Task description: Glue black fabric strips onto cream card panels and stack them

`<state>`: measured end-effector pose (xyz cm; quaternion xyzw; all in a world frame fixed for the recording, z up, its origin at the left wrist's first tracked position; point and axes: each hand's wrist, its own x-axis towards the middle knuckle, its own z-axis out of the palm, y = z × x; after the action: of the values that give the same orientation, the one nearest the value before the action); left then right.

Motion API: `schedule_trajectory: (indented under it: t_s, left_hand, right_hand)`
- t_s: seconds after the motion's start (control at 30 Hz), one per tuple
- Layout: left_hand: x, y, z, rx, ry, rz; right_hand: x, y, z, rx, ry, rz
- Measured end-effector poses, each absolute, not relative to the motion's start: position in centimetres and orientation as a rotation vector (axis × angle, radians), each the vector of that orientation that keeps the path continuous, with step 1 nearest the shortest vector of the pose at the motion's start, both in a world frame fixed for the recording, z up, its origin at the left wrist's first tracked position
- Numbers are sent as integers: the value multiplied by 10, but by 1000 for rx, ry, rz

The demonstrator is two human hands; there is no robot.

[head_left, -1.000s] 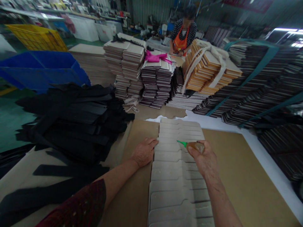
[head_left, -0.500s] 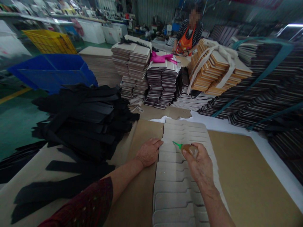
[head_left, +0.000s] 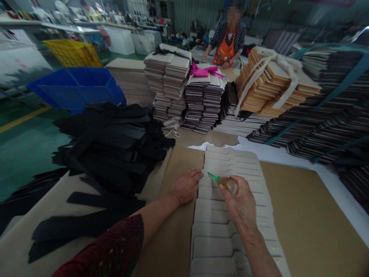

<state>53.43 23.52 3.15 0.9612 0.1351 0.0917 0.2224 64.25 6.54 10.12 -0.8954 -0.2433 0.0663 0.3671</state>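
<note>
A row of overlapping pale grey board pieces (head_left: 211,231) runs away from me, each with a stepped edge. My right hand (head_left: 243,204) is wrapped round a squeeze bottle (head_left: 230,186) of amber liquid with a green nozzle. The bottle is tilted, its nozzle tip over the boards close to their left edge. Whether the tip touches them I cannot tell. My left hand (head_left: 186,186) lies palm down on brown board (head_left: 170,238), fingers stretched out with their tips at the left edge of the row.
Black strips (head_left: 115,146) are heaped at left, before a blue bin (head_left: 77,88) and a yellow crate (head_left: 73,54). Stacked boards (head_left: 167,73) and a tied orange-edged bundle (head_left: 265,84) stand beyond. Strapped dark stacks (head_left: 331,100) rise at right. A co-worker in an orange apron (head_left: 225,52) stands behind.
The nozzle tip has moved left across the boards toward their left edge. My left hand keeps its place beside them. The whole view has shifted slightly, and the co-worker's hand has moved left.
</note>
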Motion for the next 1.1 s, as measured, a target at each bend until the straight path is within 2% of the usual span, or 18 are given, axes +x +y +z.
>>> schedule_trajectory:
  t_s: [0.13,0.27,0.47,0.6,0.87,1.1]
  left_hand:
    - [535,234,32,2627,479,238]
    - [538,234,36,2605,614,219]
    - [545,238,41,2621,523,187]
    - [545,239,41,2635,471,161]
    - [545,241,38,2647,456,148]
    - [546,240,37,2654,473,133]
  right_hand:
    - [633,73,98,-2260,-642,203]
    - [634,67,95,-2141,-393,279]
    - [653,51,95,-2098,-166,245]
    - [658,59,96,-2136,-240,128]
    - [657,77,80,-2158,-475,137]
    - [657,78,87,-2285,-601,88]
